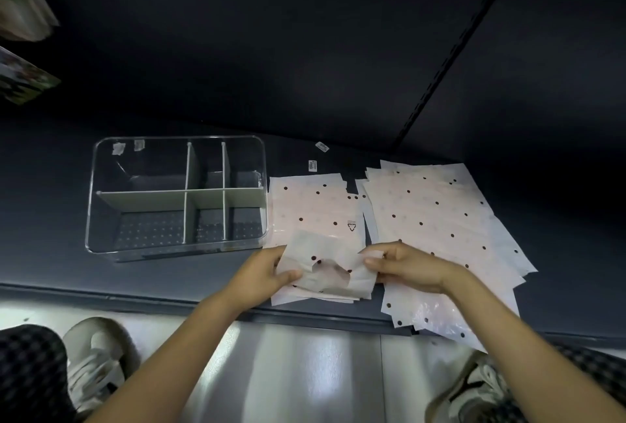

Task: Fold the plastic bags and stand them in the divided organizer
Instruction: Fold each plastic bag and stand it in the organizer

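a pale dotted plastic bag (318, 216) is laid flat, its near end folded up; a bag stack (440, 219) is spread beside; a clear divided organizer (176, 195) is left empty.

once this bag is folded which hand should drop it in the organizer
Probably the left. The left hand grips the bag on the side nearest the clear organizer, which sits to the left and looks empty. The right hand pinches the far edge, beside the flat stack.
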